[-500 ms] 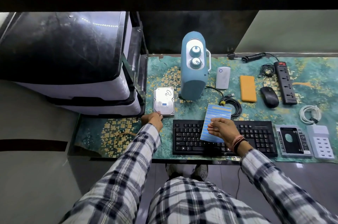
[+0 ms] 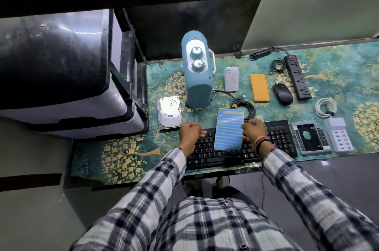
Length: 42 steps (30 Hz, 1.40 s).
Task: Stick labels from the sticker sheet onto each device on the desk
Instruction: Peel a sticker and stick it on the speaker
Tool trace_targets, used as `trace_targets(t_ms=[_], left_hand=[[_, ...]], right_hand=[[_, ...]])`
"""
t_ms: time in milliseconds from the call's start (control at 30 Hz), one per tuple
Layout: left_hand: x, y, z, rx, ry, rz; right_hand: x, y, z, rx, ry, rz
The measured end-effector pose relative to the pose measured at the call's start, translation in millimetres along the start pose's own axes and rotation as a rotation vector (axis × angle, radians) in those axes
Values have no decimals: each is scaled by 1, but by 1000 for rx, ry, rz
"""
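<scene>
Left hand (image 2: 189, 133) moved off hard drive (image 2: 169, 112) to the keyboard (image 2: 235, 148), fingers curled, empty. Right hand (image 2: 254, 132) fingers grip sticker sheet (image 2: 229, 129) over keyboard, desk's front edge.

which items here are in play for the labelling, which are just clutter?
In play: sticker sheet, right hand, left hand, hard drive, keyboard, mouse, power strip.
Clutter: white cable, black cable coil, drawer unit.
</scene>
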<state>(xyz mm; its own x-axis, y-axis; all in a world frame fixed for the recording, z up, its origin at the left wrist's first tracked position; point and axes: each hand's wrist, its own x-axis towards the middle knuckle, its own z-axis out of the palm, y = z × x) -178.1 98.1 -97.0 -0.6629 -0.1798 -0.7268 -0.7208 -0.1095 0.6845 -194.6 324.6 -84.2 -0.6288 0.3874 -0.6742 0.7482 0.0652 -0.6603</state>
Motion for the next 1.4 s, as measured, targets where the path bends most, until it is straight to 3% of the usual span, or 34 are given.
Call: trace_targets(t_ms=[167, 300, 467, 667, 733, 833, 1000, 1167, 1400], left_hand=[[-8, 2, 35, 131, -211, 49], [-9, 3, 52, 181, -176, 41], [-10, 2, 60, 128, -34, 71], [-23, -3, 73, 5, -26, 37], [-27, -4, 78, -37, -3, 46], [-35, -5, 89, -59, 15, 97], [-53, -5, 105, -34, -20, 258], [-59, -6, 108, 8, -28, 365], [-59, 1, 102, 47, -77, 424]], right_hand=[[8, 1, -4, 66, -67, 35], [12, 0, -6, 76, -127, 42], [15, 2, -29, 87, -342, 36], [20, 14, -49, 9, -447, -12], [22, 14, -52, -91, -358, -104], [21, 7, -53, -303, -163, -452], [7, -19, -44, -374, -317, -807], [6, -31, -37, -402, -406, -823], [6, -35, -35, -384, -411, -811]])
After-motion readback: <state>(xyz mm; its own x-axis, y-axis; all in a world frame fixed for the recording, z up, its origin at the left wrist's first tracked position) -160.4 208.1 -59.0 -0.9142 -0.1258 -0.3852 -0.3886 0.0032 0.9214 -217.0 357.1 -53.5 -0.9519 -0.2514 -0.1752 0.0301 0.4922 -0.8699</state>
